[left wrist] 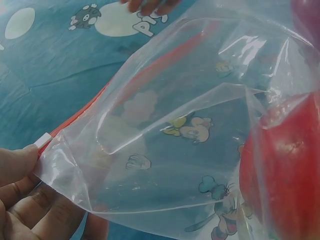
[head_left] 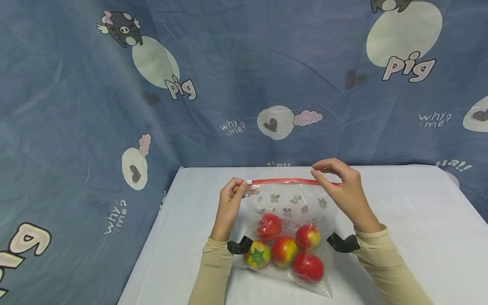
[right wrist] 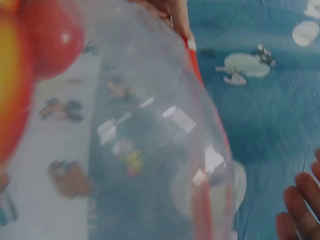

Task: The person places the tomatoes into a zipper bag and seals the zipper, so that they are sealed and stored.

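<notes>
A clear zip bag (head_left: 289,192) with cartoon prints and a red zip edge (head_left: 284,181) stands tilted over the white table. Inside its lower part are several round fruits: red ones (head_left: 309,267), red-and-yellow ones (head_left: 284,251) and a yellowish one with a green star-shaped top (head_left: 257,255). My left hand (head_left: 228,202) pinches the bag's upper left corner, thumb beside the white slider (left wrist: 43,140). At the upper right corner my right hand (head_left: 348,192) is held with its fingers loosely bent and holding nothing; in the right wrist view its fingers (right wrist: 302,202) are apart from the bag.
White cloth covers the table (head_left: 411,203). Behind and to the left hangs a blue curtain (head_left: 228,55) printed with pigs and words. Each wrist carries a black camera mount, the left one (head_left: 240,245) and the right one (head_left: 343,243) overlapping the bag's sides in the head view.
</notes>
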`<state>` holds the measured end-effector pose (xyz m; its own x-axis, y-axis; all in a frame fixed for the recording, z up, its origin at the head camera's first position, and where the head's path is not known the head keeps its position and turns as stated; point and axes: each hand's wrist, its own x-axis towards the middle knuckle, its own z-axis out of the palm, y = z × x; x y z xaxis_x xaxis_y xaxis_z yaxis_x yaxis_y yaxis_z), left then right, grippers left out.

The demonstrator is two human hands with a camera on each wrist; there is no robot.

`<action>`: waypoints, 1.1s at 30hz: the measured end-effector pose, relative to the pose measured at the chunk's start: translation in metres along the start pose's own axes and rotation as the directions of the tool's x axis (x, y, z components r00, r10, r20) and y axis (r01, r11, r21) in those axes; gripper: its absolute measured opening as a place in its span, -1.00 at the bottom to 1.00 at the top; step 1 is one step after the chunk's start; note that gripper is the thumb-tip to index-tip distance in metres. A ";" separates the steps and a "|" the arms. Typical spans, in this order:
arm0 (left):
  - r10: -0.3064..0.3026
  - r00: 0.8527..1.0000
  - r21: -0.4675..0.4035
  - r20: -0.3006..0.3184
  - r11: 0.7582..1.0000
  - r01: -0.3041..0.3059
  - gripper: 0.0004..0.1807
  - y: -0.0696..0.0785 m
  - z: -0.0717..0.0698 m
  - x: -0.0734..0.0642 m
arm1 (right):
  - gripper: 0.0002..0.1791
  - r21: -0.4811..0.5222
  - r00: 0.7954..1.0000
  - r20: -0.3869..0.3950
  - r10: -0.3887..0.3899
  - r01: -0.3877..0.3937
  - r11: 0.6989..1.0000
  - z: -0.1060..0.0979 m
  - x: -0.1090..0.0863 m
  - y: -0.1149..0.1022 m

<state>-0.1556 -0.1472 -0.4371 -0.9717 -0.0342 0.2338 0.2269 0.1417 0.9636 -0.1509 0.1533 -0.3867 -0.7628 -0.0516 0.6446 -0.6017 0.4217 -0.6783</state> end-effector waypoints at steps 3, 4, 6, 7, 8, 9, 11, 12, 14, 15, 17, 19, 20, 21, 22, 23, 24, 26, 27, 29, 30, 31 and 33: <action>-0.002 1.000 0.006 -0.003 1.000 0.002 -0.74 0.000 0.000 0.000 | -0.77 -0.030 0.992 0.113 -0.057 0.061 0.998 0.008 0.011 -0.006; -0.002 1.000 0.007 -0.004 1.000 0.002 -0.74 0.000 0.000 0.000 | -0.77 -0.033 0.987 0.146 -0.071 0.076 0.997 0.011 0.014 -0.008; 0.002 1.000 0.003 -0.002 1.000 -0.002 -0.74 0.000 0.000 0.000 | -0.77 -0.036 0.975 0.204 -0.093 0.103 0.994 0.018 0.020 -0.013; 0.004 1.000 0.002 0.000 1.000 -0.004 -0.73 0.000 0.000 0.000 | -0.77 -0.032 0.968 0.231 -0.101 0.111 0.993 0.021 0.022 -0.015; 0.006 1.000 -0.001 0.002 1.000 -0.006 -0.73 0.000 0.000 0.000 | -0.78 -0.025 0.961 0.255 -0.108 0.118 0.993 0.024 0.024 -0.016; 0.007 1.000 -0.008 0.004 1.000 -0.007 -0.73 0.000 0.001 0.000 | -0.78 -0.017 0.954 0.281 -0.109 0.118 0.993 0.026 0.026 -0.018; 0.007 1.000 -0.016 0.008 1.000 -0.007 -0.72 0.000 0.001 0.000 | -0.79 -0.007 0.939 0.329 -0.104 0.113 0.994 0.031 0.029 -0.021; 0.006 1.000 -0.020 0.010 1.000 -0.006 -0.72 0.000 0.001 -0.001 | -0.79 -0.002 0.931 0.352 -0.099 0.107 0.994 0.033 0.030 -0.022; 0.005 1.000 -0.028 0.012 1.000 -0.005 -0.71 0.001 0.001 -0.001 | -0.78 -0.001 0.914 0.396 -0.088 0.096 0.995 0.037 0.033 -0.024; 0.004 1.000 -0.030 0.011 1.000 -0.004 -0.71 0.001 0.001 -0.001 | -0.77 -0.001 0.906 0.415 -0.083 0.092 0.996 0.039 0.035 -0.025; 0.004 1.000 -0.031 0.010 1.000 -0.004 -0.71 0.001 0.001 -0.001 | -0.76 -0.002 0.890 0.449 -0.083 0.094 0.996 0.044 0.038 -0.026; 0.004 1.000 -0.034 0.011 0.999 -0.004 -0.71 0.001 0.001 -0.001 | -0.76 0.000 0.874 0.477 -0.094 0.107 0.994 0.049 0.042 -0.028; 0.004 1.000 -0.039 0.014 0.999 -0.004 -0.72 0.001 0.001 -0.001 | -0.76 0.001 0.867 0.488 -0.102 0.116 0.993 0.052 0.043 -0.029; 0.003 1.000 -0.043 0.017 0.999 -0.003 -0.72 0.001 0.001 -0.001 | -0.75 0.002 0.860 0.497 -0.111 0.127 0.992 0.055 0.045 -0.030; 0.003 1.000 -0.047 0.020 0.999 -0.002 -0.72 0.001 0.001 -0.002 | -0.75 0.002 0.854 0.507 -0.117 0.135 0.991 0.058 0.046 -0.030; 0.004 1.000 -0.054 0.026 0.999 -0.003 -0.72 0.001 0.001 -0.002 | -0.75 0.003 0.848 0.515 -0.124 0.142 0.990 0.061 0.047 -0.031; 0.005 1.000 -0.058 0.029 0.998 -0.004 -0.72 0.001 0.001 -0.002 | -0.74 0.005 0.842 0.524 -0.128 0.147 0.989 0.064 0.048 -0.031; 0.009 0.999 -0.067 0.039 0.998 -0.006 -0.72 0.001 0.001 -0.003 | -0.74 0.005 0.829 0.543 -0.132 0.154 0.988 0.069 0.051 -0.032; 0.011 0.999 -0.067 0.040 0.998 -0.008 -0.72 0.001 0.001 -0.003 | -0.74 0.004 0.822 0.555 -0.131 0.154 0.988 0.072 0.051 -0.033; 0.018 0.999 -0.071 0.043 0.997 -0.015 -0.72 0.001 0.001 -0.003 | -0.74 0.002 0.805 0.580 -0.124 0.151 0.989 0.077 0.053 -0.033; 0.020 0.999 -0.072 0.043 0.997 -0.017 -0.72 0.001 0.001 -0.003 | -0.74 -0.002 0.796 0.593 -0.119 0.149 0.989 0.079 0.054 -0.034; 0.022 0.999 -0.075 0.044 0.997 -0.019 -0.72 0.001 0.001 -0.003 | -0.74 -0.009 0.787 0.607 -0.110 0.145 0.989 0.081 0.055 -0.034; 0.025 0.999 -0.080 0.046 0.997 -0.022 -0.72 0.001 0.001 -0.003 | -0.74 -0.024 0.770 0.631 -0.095 0.141 0.990 0.085 0.057 -0.035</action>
<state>-0.1529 -0.1460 -0.4368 -0.9677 0.0147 0.2519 0.2523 0.0623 0.9656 -0.1936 0.0585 -0.3566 -0.6799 -0.6507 0.3381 -0.6976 0.4320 -0.5716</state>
